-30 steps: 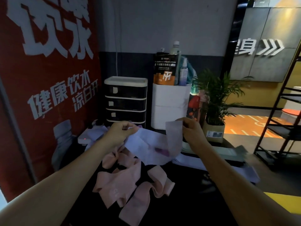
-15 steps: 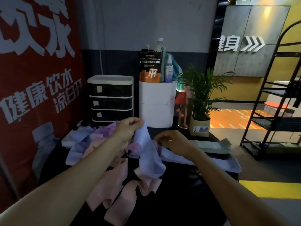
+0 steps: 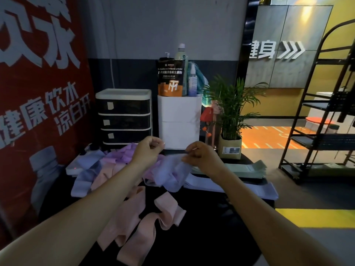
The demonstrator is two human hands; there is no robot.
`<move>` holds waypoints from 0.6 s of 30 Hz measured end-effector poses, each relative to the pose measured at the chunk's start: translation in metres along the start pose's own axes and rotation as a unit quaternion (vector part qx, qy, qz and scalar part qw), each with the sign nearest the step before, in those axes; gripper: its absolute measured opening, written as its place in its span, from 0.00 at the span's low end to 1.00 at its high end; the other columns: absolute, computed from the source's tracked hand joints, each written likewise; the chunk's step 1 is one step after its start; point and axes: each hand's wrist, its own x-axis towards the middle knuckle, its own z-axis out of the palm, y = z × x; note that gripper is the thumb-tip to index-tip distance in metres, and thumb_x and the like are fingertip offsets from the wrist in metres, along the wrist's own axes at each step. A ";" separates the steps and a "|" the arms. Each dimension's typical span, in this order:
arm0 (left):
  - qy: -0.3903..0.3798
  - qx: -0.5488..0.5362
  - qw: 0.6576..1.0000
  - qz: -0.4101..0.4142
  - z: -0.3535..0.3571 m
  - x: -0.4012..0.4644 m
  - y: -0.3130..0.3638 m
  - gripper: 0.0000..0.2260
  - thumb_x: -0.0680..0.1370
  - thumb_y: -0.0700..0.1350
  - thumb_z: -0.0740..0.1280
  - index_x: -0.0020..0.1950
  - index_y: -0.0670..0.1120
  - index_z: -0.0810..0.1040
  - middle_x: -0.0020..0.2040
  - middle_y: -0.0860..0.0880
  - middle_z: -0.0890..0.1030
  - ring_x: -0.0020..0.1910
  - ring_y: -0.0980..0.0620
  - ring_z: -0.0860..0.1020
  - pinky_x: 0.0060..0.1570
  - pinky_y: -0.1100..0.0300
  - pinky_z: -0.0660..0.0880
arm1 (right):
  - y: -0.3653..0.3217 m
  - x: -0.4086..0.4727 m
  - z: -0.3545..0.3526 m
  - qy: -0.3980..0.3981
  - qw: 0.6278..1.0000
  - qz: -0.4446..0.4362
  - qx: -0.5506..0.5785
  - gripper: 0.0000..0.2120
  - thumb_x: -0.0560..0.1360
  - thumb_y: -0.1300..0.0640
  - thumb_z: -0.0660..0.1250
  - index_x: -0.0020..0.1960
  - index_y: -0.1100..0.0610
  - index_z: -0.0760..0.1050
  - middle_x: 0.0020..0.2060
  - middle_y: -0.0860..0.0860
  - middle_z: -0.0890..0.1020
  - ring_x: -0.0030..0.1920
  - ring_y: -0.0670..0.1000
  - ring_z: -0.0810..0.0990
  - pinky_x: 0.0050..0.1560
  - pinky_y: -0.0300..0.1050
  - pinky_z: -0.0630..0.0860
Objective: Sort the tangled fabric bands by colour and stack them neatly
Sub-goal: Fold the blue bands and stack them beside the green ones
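A tangle of fabric bands lies on a black round table (image 3: 211,237). Pink bands (image 3: 132,214) sprawl across the near left. Purple bands (image 3: 123,156) are heaped at the back left. My right hand (image 3: 201,154) pinches the top edge of a lavender band (image 3: 169,173), which sags in loops onto the table. My left hand (image 3: 148,150) hovers just left of it, fingers curled shut; I cannot tell if it still grips cloth. Flat lavender bands (image 3: 249,189) are stacked at the right, with green bands (image 3: 240,167) laid flat behind them.
Behind the table stand a black-and-white drawer unit (image 3: 124,116), a white box (image 3: 179,121) topped with a pouch and bottles, and a potted plant (image 3: 230,120). A red banner (image 3: 38,93) fills the left. A black metal rack (image 3: 322,120) stands at the right.
Both hands came down and closer together with the lavender band. The right hand took a fresh pinch on its edge, and the band now sags onto the table.
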 end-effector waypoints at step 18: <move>-0.078 0.118 0.966 0.217 0.001 -0.001 0.054 0.02 0.75 0.38 0.68 0.44 0.43 0.79 0.36 0.53 0.78 0.37 0.56 0.74 0.37 0.68 0.69 | -0.043 0.019 -0.007 0.021 0.985 -0.124 -0.121 0.03 0.72 0.65 0.70 0.46 0.63 0.79 0.33 0.47 0.73 0.32 0.45 0.68 0.32 0.29 0.66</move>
